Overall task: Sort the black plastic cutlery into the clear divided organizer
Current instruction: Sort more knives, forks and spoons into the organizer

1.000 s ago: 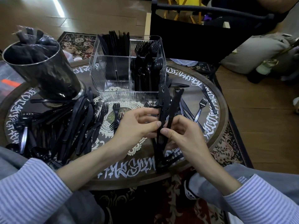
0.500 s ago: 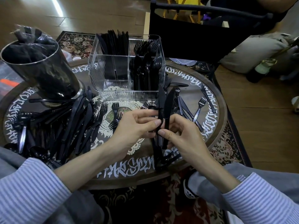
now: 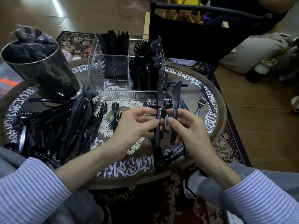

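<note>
Left hand (image 3: pixel 134 125): thumb and fingers pinch the handle of a left knife (image 3: pixel 158 110), which stands upright with its blade up.
Right hand (image 3: pixel 188 126): thumb and forefinger pinch the handle of a right knife (image 3: pixel 175 104), also upright with its blade up.
The two knives: side by side and nearly parallel, a narrow gap between them, held over the near middle of the table (image 3: pixel 216 135), just in front of the organizer (image 3: pixel 97 75).
Organizer: clear, standing at the far middle of the table. Its far left compartment holds upright knives, its far right one forks, its near right one spoons. The near left compartment shows no cutlery.
Loose pile (image 3: pixel 69 125): knives, forks and spoons lying in a heap on the left of the table.
Other loose cutlery: a fork (image 3: pixel 200 104) and a few knives lie on the right, behind the hands. A small cluster of forks lies at the centre.
Near bundle (image 3: pixel 163 157): several pieces lying together at the near edge, below the hands.
Cup (image 3: pixel 43 73): dark, shiny and tilted, at the far left, with wrapped black items inside.
Sleeves: striped, pushed back from both wrists.
</note>
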